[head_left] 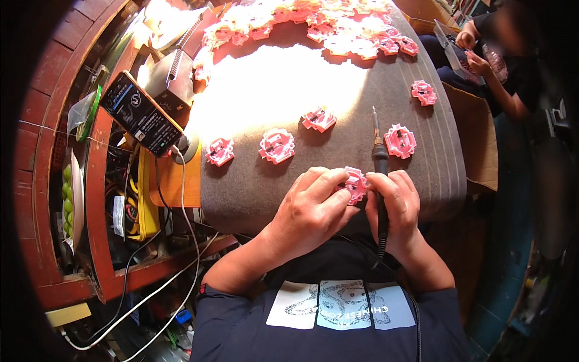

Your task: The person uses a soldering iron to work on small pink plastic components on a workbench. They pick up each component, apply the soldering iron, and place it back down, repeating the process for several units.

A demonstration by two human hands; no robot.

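Observation:
My left hand is closed on a pink plastic housing, pinched between thumb and fingers near the table's front edge. Small dark and metal parts sit inside the housing, partly covered by the fingers. My right hand grips a soldering iron with a black handle; its tip points away from me. The right fingertips are close to the held housing, and I cannot tell whether they pinch something small. Similar housings lie on the dark tabletop: one beside the iron, others to the left.
Many pink housings are piled at the far end under glaring light. A phone stands left, near a metal box and white cables. At far right another person's hands work over a clear bin beside cardboard.

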